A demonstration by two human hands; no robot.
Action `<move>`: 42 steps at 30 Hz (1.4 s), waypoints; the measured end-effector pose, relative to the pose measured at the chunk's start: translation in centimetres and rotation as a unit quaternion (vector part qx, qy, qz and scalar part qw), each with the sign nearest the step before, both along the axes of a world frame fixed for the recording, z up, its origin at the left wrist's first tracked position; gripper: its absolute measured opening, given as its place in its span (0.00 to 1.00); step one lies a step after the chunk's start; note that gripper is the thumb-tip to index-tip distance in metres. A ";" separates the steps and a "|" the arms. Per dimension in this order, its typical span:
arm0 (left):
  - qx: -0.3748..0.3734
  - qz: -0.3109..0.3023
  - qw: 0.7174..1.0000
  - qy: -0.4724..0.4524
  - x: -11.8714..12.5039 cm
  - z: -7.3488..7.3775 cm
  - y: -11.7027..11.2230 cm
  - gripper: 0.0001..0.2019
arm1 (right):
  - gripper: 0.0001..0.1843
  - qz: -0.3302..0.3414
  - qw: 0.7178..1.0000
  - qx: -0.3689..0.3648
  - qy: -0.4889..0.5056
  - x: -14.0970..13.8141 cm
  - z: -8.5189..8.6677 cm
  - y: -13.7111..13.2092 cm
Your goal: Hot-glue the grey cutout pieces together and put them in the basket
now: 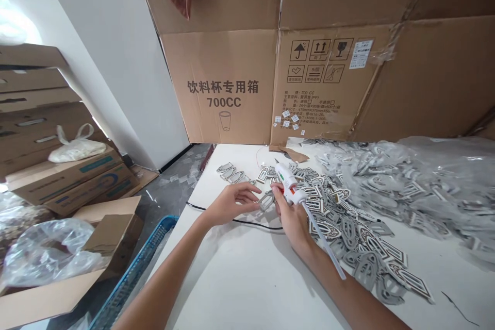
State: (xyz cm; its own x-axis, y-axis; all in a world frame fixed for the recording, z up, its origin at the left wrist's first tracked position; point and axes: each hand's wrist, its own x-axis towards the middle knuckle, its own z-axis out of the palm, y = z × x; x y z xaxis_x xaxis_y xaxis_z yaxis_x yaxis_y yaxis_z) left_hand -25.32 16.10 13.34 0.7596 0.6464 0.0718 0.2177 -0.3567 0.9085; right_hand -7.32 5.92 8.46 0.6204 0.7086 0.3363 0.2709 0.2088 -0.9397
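Grey-and-white arch-shaped cut-out [266,200]: sitting between both hands above a white tabletop [240,278], just left of the main heap, long axis slanting from lower left to upper right; whether resting flat or lifted slightly, not clear.

Left hand [232,205]: reaching in from the lower left, fingers [251,193] slightly spread and curving, tips arriving at the cut-out's left edge; pinching or merely touching, impossible to tell.

Right hand [292,221]: closing firmly around a white hot glue gun [290,185], fingers pressing close together, lower fingers meeting the cut-out's right end, making this the nearer hand. Nozzle [277,162] pointing up and away, with the cut-out lying below and slightly left of its tip. Translucent glue stick [325,242]: trailing from the gun's rear toward the lower right.

Surroundings: heap of similar cut-outs [348,232] spreading rightward; clear plastic bag [410,180] holding more at far right; short row of cut-outs [232,172] lying along the far side; black cable [240,221] running across the tabletop under the left hand; cardboard cartons [220,82] standing behind; blue plastic crate [135,268] sitting beyond the table's left edge.
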 end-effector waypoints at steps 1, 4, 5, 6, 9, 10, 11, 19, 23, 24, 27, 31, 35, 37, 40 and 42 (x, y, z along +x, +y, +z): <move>0.026 0.006 0.999 0.034 -0.8 0.0 0.3 0.21 | 0.27 0.007 1.000 -0.004 -0.001 0.0 -0.1 0.0; 0.130 0.085 0.973 0.174 -2.9 -0.3 1.6 0.16 | 0.27 0.005 1.000 -0.007 0.003 0.0 -0.4 0.0; 0.149 0.101 0.961 0.210 -3.4 -0.4 2.0 0.16 | 0.27 0.003 1.000 -0.006 0.009 0.0 -0.5 0.1; 0.157 0.107 0.954 0.233 -3.8 -0.5 2.3 0.16 | 0.28 0.004 1.000 -0.009 0.016 0.0 -0.6 0.1; 0.144 0.076 0.956 0.244 -4.2 -0.9 2.7 0.12 | 0.29 0.023 0.998 -0.026 0.044 0.0 -1.1 0.3; 0.135 0.060 0.959 0.243 -4.2 -1.0 2.7 0.09 | 0.29 0.032 0.998 -0.031 0.054 0.0 -1.3 0.4; 0.125 0.048 0.961 0.242 -4.2 -1.0 2.7 0.07 | 0.29 0.043 0.996 -0.036 0.062 0.0 -1.4 0.4; 0.078 0.024 0.989 0.123 -2.8 0.0 1.6 0.13 | 0.28 0.066 0.994 -0.051 0.072 -0.3 -1.6 0.2; 0.030 0.046 0.998 -0.018 -0.9 -0.3 0.1 0.14 | 0.27 0.054 0.996 -0.057 0.041 -0.4 -1.2 0.0; 0.018 0.047 0.998 -0.034 -0.5 -0.5 -0.2 0.14 | 0.27 0.054 0.996 -0.058 0.037 -0.5 -1.0 0.0; 0.008 0.038 0.998 -0.049 0.6 -1.4 -1.2 0.14 | 0.26 0.068 0.995 -0.067 0.035 -0.6 -0.8 -0.2; 0.008 0.071 0.996 -0.056 1.3 -2.1 -1.8 0.12 | 0.27 0.083 0.993 -0.071 0.048 -0.8 -0.6 -0.3; -0.012 0.118 0.990 -0.071 1.6 -2.2 -2.1 0.10 | 0.28 0.087 0.992 -0.063 0.064 -0.9 -0.6 -0.3; 0.002 0.128 0.989 -0.075 1.9 -2.2 -2.3 0.09 | 0.27 0.086 0.992 -0.057 0.067 -0.9 -0.7 -0.3; 0.104 0.146 0.981 -0.073 2.2 -2.2 -2.6 0.06 | 0.26 0.088 0.992 -0.043 0.078 -1.0 -0.8 -0.2; 0.182 0.166 0.966 -0.075 2.3 -2.2 -2.7 0.05 | 0.25 0.089 0.992 -0.036 0.084 -1.0 -0.9 -0.2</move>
State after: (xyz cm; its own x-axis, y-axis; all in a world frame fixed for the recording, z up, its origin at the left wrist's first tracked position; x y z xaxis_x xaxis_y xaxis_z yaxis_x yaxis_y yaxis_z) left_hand -23.06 13.42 11.17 0.4783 0.7637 0.4335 0.2505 -0.5918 0.7662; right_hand -8.34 5.70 7.61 0.5264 0.8302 0.1833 0.0743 0.1699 -0.9827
